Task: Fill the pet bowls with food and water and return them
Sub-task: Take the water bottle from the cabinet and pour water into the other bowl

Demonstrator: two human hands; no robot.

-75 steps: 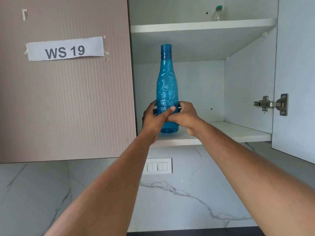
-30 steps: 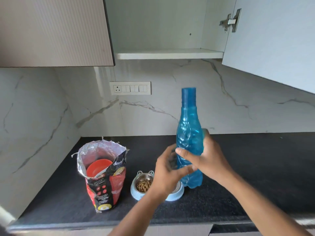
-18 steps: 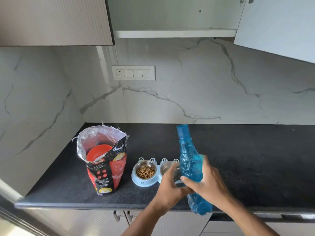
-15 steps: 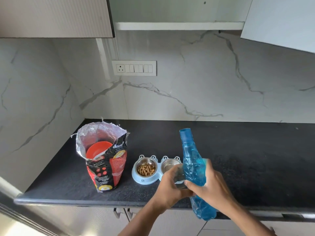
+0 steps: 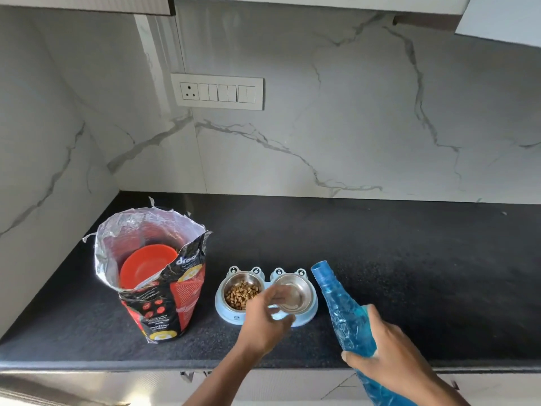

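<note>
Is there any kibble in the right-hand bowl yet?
No, the right bowl shows only bare steel, while the kibble sits in the left bowl.

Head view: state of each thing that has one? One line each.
Bottle: no cap in view, tilted toward the bowls, gripped by right hand.
Left bowl: holds kibble.
Right bowl: no food; water not discernible.
Food bag: open, upright, red scoop inside.
Left hand: blurred above the bowls; grip cannot be told.
Cabinet door: open.

White marble-veined wall (image 5: pixel 351 112) with a switch panel (image 5: pixel 217 91) above a black speckled countertop (image 5: pixel 409 259); probably cabinets overhead.
</note>
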